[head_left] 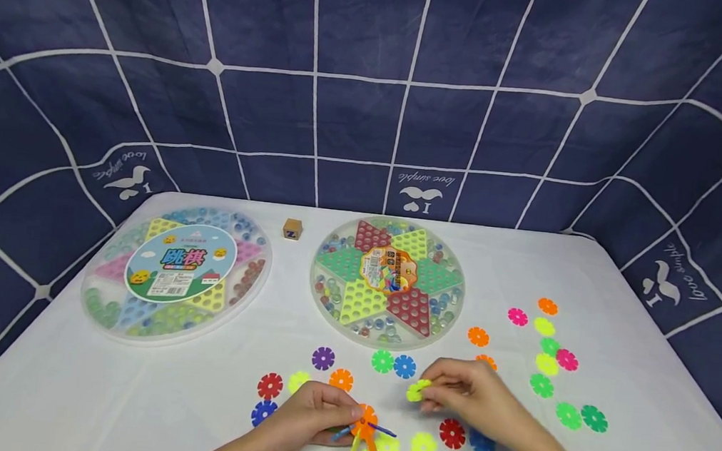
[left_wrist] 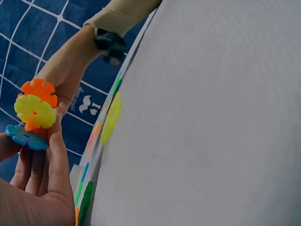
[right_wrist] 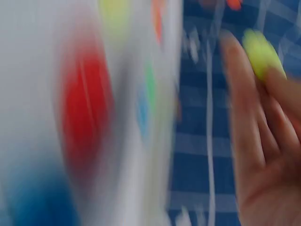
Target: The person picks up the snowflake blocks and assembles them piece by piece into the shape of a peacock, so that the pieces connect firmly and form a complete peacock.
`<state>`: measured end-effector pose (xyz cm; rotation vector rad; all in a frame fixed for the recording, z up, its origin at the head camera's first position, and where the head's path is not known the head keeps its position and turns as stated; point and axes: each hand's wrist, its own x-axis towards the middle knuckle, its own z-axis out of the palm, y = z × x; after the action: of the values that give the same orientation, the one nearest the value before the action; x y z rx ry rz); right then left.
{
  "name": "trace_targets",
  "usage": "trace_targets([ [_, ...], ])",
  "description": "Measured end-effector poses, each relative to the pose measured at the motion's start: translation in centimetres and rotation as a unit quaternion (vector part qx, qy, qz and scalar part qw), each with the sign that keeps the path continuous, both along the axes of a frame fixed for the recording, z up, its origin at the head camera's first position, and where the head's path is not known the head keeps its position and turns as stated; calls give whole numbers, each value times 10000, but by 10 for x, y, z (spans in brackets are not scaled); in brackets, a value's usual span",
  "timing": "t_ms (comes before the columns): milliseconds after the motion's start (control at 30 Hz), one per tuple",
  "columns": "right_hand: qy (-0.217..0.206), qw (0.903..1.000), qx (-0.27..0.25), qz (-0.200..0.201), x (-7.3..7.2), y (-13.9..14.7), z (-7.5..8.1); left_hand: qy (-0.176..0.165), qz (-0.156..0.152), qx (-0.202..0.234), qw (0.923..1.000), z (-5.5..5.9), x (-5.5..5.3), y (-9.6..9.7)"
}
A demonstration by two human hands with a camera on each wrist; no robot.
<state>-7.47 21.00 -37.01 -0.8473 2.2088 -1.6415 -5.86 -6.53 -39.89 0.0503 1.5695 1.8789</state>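
Near the table's front, my left hand [head_left: 312,418] grips a small build of interlocking notched plastic discs [head_left: 366,422], with orange, yellow and blue pieces slotted together at angles. In the left wrist view, the blue disc [left_wrist: 27,137] lies between thumb and fingers, and a yellow disc [left_wrist: 35,112] faces the camera. My right hand [head_left: 475,393] pinches a single yellow-green notched disc [head_left: 417,390] between thumb and fingers, a short way right of the build. The right wrist view is blurred, but that yellow disc [right_wrist: 263,54] shows at the fingertips.
Loose discs lie around both hands, among them a red disc [head_left: 452,433], a yellow disc [head_left: 424,447] and a purple disc [head_left: 323,358]. More are scattered at right. Behind stand two round marble game boxes, left [head_left: 180,263] and middle [head_left: 389,274], with a wooden letter cube [head_left: 292,229] between.
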Motion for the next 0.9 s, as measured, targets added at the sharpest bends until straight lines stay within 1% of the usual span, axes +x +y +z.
trace_targets([
  [67, 262, 9992, -312, -28, 8, -22, -7, -4, -47, 121, 9999, 1, 0, 1],
  [133, 502, 9972, -557, -50, 14, -36, -14, -29, -86, 233, 9997, 2, 1, 1],
  [233, 535, 9956, -767, -82, 18, -45, -22, -73, -107, 301, 9995, 4, 2, 1],
  [333, 466, 9955, -822, -92, 21, -48, -24, -121, -126, 326, 9993, 5, 4, 0],
  [467, 928, 9931, -712, -118, 25, -51, -23, -224, -121, 347, 9991, 4, 5, 0],
  [567, 1198, 9907, -638, -132, 27, -54, -22, -302, -104, 364, 9988, 3, 6, 1],
  [633, 1175, 9911, -604, -160, 28, -55, -21, -331, -104, 358, 9988, 1, 6, 2],
  [733, 996, 9937, -488, -167, 26, -52, -20, -358, -149, 332, 9987, 0, 5, 3],
  [800, 720, 9968, -320, -124, 22, -46, -17, -408, -130, 332, 9985, 0, 5, 4],
  [900, 57, 10000, -59, 17, 14, -28, -12, -567, 50, 431, 9975, 0, 3, 4],
])
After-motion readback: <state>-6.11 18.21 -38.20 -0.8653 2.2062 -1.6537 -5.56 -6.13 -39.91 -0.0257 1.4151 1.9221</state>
